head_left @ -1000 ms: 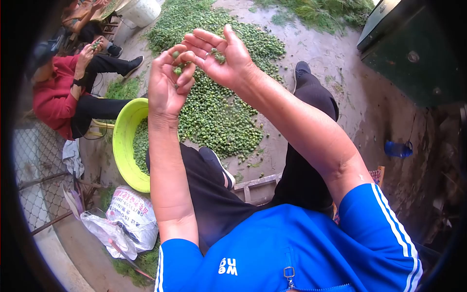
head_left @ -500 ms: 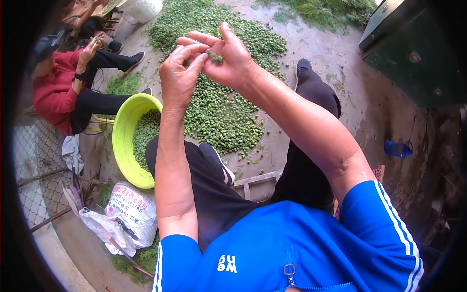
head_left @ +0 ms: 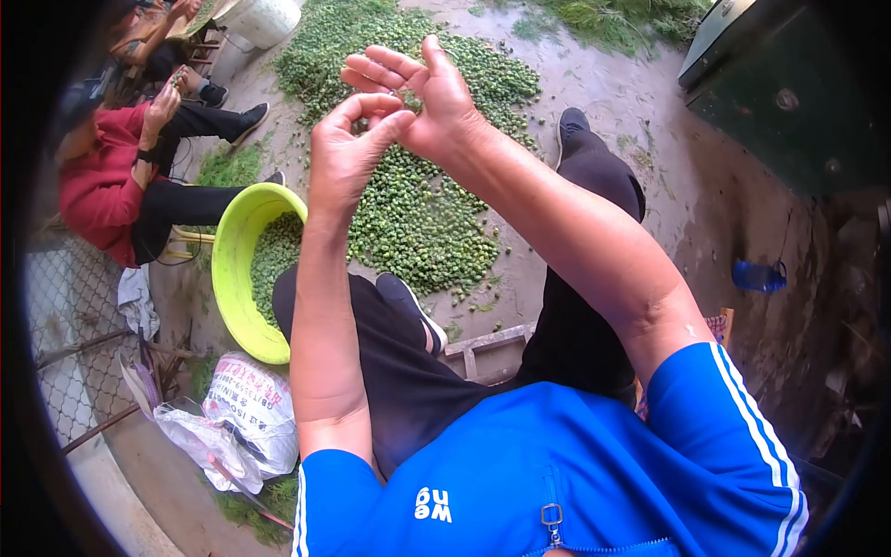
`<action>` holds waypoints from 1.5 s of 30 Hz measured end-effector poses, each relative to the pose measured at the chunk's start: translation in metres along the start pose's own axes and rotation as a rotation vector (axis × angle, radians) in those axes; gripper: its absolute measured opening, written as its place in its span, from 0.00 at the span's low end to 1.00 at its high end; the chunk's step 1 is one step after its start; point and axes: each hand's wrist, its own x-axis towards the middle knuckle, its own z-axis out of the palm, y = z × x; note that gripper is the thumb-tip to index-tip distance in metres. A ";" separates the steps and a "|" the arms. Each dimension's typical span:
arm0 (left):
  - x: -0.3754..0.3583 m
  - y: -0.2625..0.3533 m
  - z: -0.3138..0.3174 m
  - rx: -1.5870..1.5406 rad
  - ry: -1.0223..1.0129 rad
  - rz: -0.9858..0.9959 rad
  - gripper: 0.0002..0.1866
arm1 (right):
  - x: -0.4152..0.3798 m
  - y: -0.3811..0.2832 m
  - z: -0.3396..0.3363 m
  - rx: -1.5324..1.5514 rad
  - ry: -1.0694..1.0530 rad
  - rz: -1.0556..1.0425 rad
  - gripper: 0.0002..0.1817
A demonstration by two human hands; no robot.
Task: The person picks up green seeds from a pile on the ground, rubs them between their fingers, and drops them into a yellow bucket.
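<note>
My left hand [head_left: 345, 153] is bent over my right palm, its thumb and curled forefinger close together against the palm. What lies between those fingertips is too small and hidden to make out. My right hand [head_left: 436, 104] is turned palm up with its fingers stretched and thumb raised. A tiny green speck shows near the base of its fingers. Below both hands a large heap of small round green fruits [head_left: 422, 227] spreads over the floor. Left of my left forearm stands a yellow-green tub [head_left: 243, 320], tilted in view, with similar green fruits [head_left: 277, 255] inside.
A person in a red top [head_left: 102, 176] sits at the left, hands raised; another is partly visible behind. A white printed sack [head_left: 249, 408] lies below the tub. A white bucket [head_left: 260, 20], leafy green stalks [head_left: 631, 28], a dark green cabinet [head_left: 780, 102] and a blue bottle [head_left: 759, 276] surround the heap.
The green cluster seen between my left fingertips and right palm no longer shows. My left thumb and forefinger have shifted slightly lower and right across the palm. The view has shifted slightly.
</note>
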 end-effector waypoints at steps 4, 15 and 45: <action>-0.002 0.006 0.010 0.194 0.055 0.027 0.12 | 0.000 0.000 0.000 -0.082 0.034 -0.002 0.40; -0.001 -0.001 0.000 0.152 -0.085 0.046 0.10 | 0.001 0.008 -0.004 -0.092 0.007 0.026 0.39; 0.002 -0.006 -0.039 -1.055 -0.193 -0.470 0.12 | -0.012 -0.012 0.001 -0.698 -0.197 -0.018 0.09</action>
